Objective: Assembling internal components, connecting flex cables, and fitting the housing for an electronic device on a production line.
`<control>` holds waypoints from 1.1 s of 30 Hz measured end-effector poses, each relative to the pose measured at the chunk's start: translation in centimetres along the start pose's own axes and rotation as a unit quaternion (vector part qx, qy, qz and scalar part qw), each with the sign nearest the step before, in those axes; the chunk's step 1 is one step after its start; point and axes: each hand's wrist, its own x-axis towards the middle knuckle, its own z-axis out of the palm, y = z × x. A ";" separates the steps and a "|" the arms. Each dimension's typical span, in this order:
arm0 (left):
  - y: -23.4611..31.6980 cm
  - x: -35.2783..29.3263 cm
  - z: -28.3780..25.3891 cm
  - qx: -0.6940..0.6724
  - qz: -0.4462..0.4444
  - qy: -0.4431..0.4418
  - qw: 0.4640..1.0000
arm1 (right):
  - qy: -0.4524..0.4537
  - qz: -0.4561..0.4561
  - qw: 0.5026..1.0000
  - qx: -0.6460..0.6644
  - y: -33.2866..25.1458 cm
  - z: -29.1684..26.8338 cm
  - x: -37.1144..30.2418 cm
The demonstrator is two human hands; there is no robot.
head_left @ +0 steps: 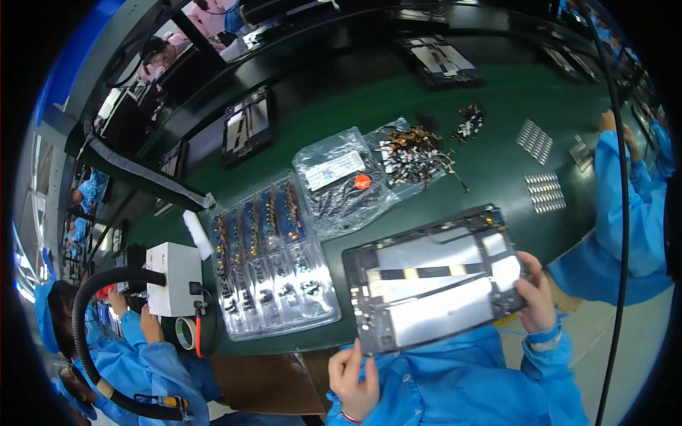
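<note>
Tablet [437, 282], its silver panels [444, 312] exposed, is held tilted in two bare hands at the near edge of a green workbench [490, 177]. The left hand [353, 380] has its fingertips closed on the near left corner; the right hand [536, 292] grips the right edge, thumb on the face. To the left lies a clear tray [329, 302] of circuit boards [253, 231]; beyond the tablet, a plastic bag [341, 202] sits beside a heap of small parts [415, 153]. Farther right are silver sheets [545, 192] and a co-worker's blue sleeve [621, 220]; a white box [174, 280] stands left of the tray.
</note>
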 end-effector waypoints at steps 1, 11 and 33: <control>0.2 -0.1 -0.4 -0.038 0.012 0.005 0.999 | 0.004 -0.025 0.996 0.089 -0.3 0.5 -0.1; 3.6 12.3 -7.3 -0.610 -0.135 -0.118 0.772 | -0.060 -0.094 0.991 0.070 -10.5 13.4 21.9; -18.5 47.8 1.5 -0.530 -0.320 0.402 0.675 | -0.294 -0.050 0.947 -0.119 -10.0 15.0 14.6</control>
